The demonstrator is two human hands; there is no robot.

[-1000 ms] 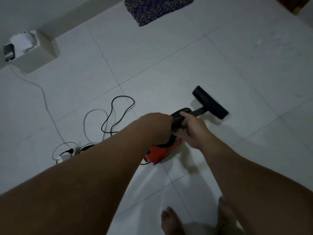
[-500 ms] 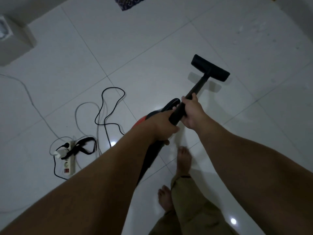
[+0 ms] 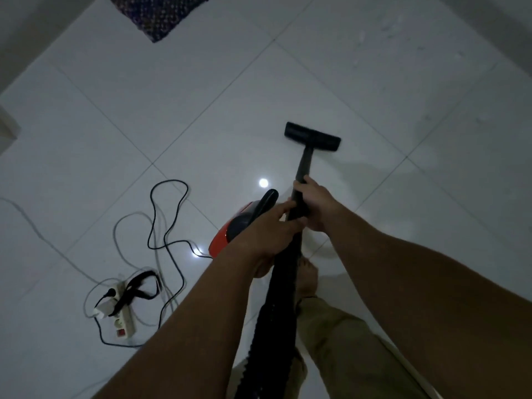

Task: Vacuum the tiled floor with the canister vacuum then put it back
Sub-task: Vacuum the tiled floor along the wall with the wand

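The red and black canister vacuum [image 3: 230, 230] sits on the white tiled floor [image 3: 201, 110], mostly behind my left forearm. Its black wand [image 3: 305, 162] runs forward to a black floor nozzle [image 3: 312, 137] resting flat on a tile. My right hand [image 3: 316, 204] grips the wand higher up. My left hand [image 3: 269, 228] is closed around the wand just below it, where the ribbed black hose [image 3: 276, 312] drops toward me.
A white power strip [image 3: 122, 318] with plugs, a black strap and looping black and white cords [image 3: 167, 226] lies at the lower left. A dark woven mat [image 3: 161, 12] lies at the top. My bare foot [image 3: 306, 276] stands under the hose.
The view has swung and the wand now points straight ahead. The nozzle has slid to the right across the tile. Both hands keep their grip on the wand.
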